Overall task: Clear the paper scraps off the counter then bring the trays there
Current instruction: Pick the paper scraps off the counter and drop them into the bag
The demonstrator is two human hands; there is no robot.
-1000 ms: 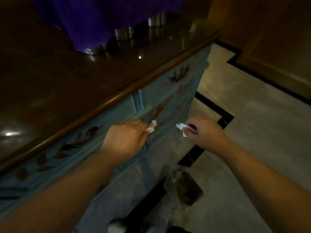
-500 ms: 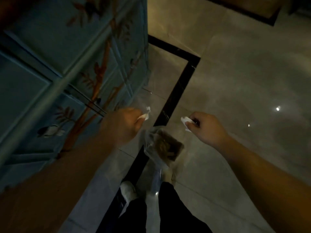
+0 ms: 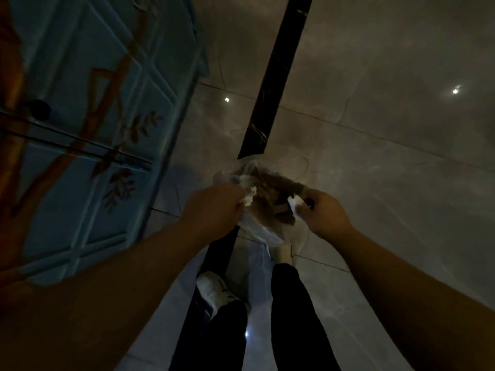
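My left hand (image 3: 214,207) pinches a small white paper scrap (image 3: 249,195) at its fingertips. A second white paper scrap (image 3: 294,206) is pinched in my right hand (image 3: 324,212). Both hands hover over the mouth of a clear plastic bag (image 3: 254,226) that sits on the floor and holds brown rubbish (image 3: 276,194). The scraps are right above the bag's opening, one at each side. The counter top and the trays are out of view.
A blue painted cabinet (image 3: 88,124) with a dark round knob (image 3: 38,109) fills the left side. Grey floor tiles (image 3: 388,129) with a black inlay strip (image 3: 273,84) spread to the right. My legs and white shoes (image 3: 214,290) stand just behind the bag.
My view has tilted from the counter top down to the floor. Both hands have lowered with their scraps and come together over the bag.
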